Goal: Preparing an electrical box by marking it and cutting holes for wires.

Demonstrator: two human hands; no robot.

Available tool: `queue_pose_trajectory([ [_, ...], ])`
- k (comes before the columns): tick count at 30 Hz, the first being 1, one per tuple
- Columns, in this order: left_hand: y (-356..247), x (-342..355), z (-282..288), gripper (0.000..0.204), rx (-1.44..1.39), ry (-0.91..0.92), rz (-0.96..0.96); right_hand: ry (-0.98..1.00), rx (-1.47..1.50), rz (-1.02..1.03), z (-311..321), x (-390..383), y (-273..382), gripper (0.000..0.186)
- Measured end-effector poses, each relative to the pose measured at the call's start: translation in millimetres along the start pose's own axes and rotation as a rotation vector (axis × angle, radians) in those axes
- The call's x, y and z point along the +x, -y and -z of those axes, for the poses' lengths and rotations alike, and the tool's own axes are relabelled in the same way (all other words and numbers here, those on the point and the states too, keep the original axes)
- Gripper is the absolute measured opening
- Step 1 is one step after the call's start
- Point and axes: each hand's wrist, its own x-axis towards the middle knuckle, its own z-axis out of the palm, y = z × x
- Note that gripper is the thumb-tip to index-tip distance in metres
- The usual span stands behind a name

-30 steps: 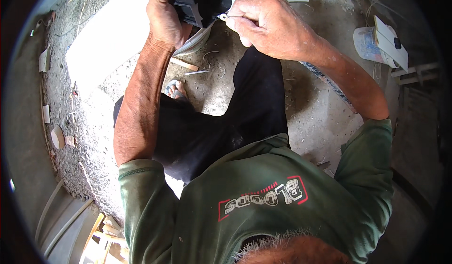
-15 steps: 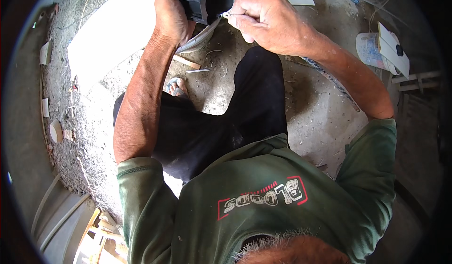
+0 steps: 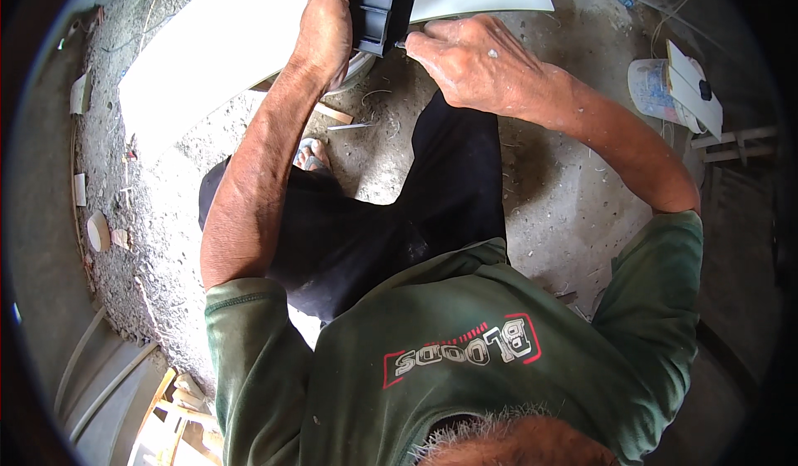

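The black box point(image 3: 378, 19) is up in front of you, held in your left hand point(image 3: 327, 29). Your right hand point(image 3: 482, 63) is just beside its bottom corner, fingers pinched on a small thing point(image 3: 401, 45), mostly hidden. A big white board point(image 3: 208, 50) is behind the box. A bucket point(image 3: 651, 88) sits far to the right.

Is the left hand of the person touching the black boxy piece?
Touching: the head view shows the left hand clasping the black boxy piece along its left side.
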Motion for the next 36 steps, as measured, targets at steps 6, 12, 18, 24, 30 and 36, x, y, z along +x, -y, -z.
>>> queue_pose_trajectory([
  [6, -4.1, -0.2, 2.2, 0.037, 0.145, -0.110, 0.001, -0.112, -0.234, 0.133, -12.3, -4.4, -0.5, 0.022],
  [12, -15.0, -12.3, -14.2, 0.039, 0.042, -0.117, -0.047, -0.117, 0.112, -0.045, -4.2, 0.9, -3.2, 0.007],
  [18, -17.9, -19.1, -21.0, 0.041, -0.002, -0.017, -0.203, -0.073, 0.347, -0.197, 24.7, 4.9, 5.3, 0.011],
  [24, -14.4, -15.5, -15.7, 0.045, 0.130, 0.133, -0.375, -0.034, 0.683, -0.466, 21.6, 3.3, 2.9, 0.010],
  [30, -7.1, -8.2, -10.2, 0.044, 0.103, -0.024, -0.289, -0.146, -0.307, 0.262, 7.5, 5.7, -0.8, 0.010],
  [36, -11.6, -14.6, -13.0, 0.043, 0.137, -0.163, -0.078, -0.072, -0.168, 0.094, 11.1, 4.9, 2.1, 0.006],
])
